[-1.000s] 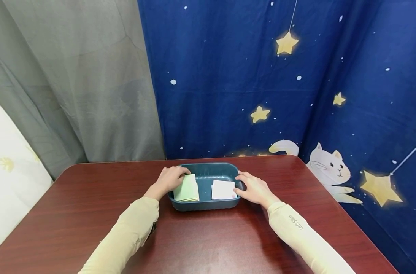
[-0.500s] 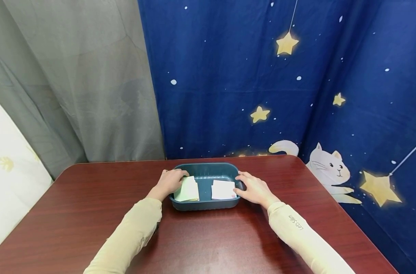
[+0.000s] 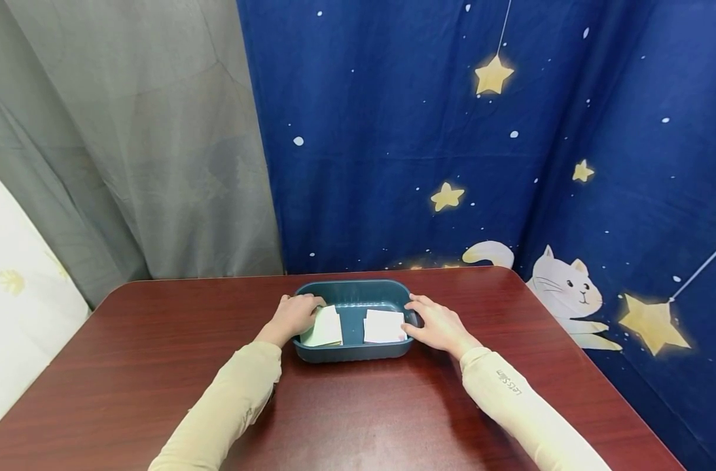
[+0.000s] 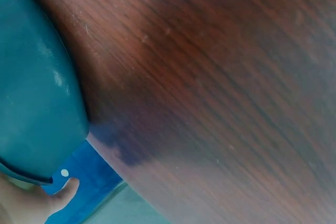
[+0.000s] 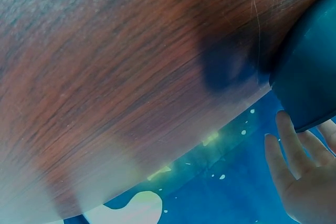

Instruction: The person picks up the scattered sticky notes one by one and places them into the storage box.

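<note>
A dark teal plastic basin (image 3: 353, 353) lies across the middle of the table. My left hand (image 3: 293, 316) reaches over its left end, fingers curled at the far corner of a pale green stack of square note papers (image 3: 324, 329); its thumb is hidden. One of its fingers (image 4: 65, 195) pokes out past the rim in the left wrist view. At the other end my right hand (image 3: 440, 324) holds the basin's right rim, with its lowest visible digit beside a white stack of note papers (image 3: 385, 326). In the right wrist view its fingers (image 5: 291, 148) straddle the rim.
The basin stands on a dark red wood-grain table (image 3: 358, 412), near its back edge. Behind the table hang a grey curtain (image 3: 187, 163) and a blue one (image 3: 381, 131) with stars. A white patterned cloth (image 3: 16, 314) shows at far left.
My left hand has moved slightly right and toward me, and the pale green stack's far edge has sunk a little with it. The right hand has stayed in place.
</note>
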